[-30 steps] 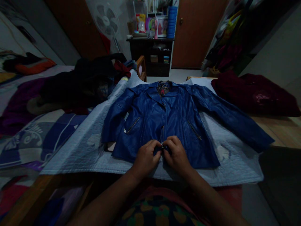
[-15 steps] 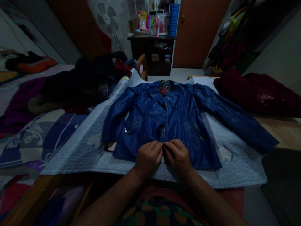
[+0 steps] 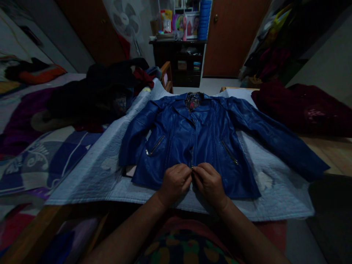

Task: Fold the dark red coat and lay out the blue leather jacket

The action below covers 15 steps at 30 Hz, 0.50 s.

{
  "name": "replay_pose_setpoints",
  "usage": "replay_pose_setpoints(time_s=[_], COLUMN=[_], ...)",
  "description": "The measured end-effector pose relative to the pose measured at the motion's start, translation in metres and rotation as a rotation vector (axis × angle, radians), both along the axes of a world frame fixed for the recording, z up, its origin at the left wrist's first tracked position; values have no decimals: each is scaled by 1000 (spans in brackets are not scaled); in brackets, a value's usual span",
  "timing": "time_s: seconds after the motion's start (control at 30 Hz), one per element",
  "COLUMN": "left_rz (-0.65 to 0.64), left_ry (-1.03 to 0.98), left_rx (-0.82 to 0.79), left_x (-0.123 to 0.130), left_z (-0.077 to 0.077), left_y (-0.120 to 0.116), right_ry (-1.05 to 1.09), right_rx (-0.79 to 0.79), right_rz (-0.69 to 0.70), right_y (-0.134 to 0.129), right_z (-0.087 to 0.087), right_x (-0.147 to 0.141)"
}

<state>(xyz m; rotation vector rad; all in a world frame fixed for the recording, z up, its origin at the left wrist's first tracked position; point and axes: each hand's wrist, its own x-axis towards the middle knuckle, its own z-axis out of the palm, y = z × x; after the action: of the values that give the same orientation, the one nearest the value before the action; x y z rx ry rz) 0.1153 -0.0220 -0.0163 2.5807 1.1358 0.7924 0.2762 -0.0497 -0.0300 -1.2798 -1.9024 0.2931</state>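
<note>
A blue leather jacket [image 3: 181, 135] lies front up with its collar at the far end and its sleeves out to the sides. At the middle of its lower hem, my left hand [image 3: 176, 183] is closed in a pinch on one side of the front zipper [image 3: 191, 156]. My right hand [image 3: 209, 183] pinches the other side, its fingertips touching those of the left. The zipper's lower end is mostly hidden by my fingers. Slanted zip pockets show on both front panels.
Beneath the jacket is a light blue quilt [image 3: 110, 183]. Dark clothes [image 3: 96, 88] are heaped to the left, with a checked blue cloth [image 3: 49, 157] nearer. A maroon garment [image 3: 299, 106] lies at right. Farther back stand a fan [image 3: 126, 18] and a dark cabinet [image 3: 176, 51].
Both hands keep their pinch at the hem with little movement. The gap in the jacket front just above my fingers looks narrower. The view has shifted slightly.
</note>
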Motion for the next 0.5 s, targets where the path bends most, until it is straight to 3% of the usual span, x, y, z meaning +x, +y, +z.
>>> replay_pose_setpoints(time_s=[0.27,0.43,0.5], left_rz=[-16,19,22], left_ry=[-89,-130,-127], left_rx=[-79,-122,-152], left_x=[-3,-8,-9], left_z=[-6,-13,-13], left_y=[-3,-7,-9], right_ry=[-81,8,40], right_rx=[-77,-230,-277], right_rz=[17,193,192], right_y=[-2,4,11], right_z=[1,17,20], right_x=[-1,14,21])
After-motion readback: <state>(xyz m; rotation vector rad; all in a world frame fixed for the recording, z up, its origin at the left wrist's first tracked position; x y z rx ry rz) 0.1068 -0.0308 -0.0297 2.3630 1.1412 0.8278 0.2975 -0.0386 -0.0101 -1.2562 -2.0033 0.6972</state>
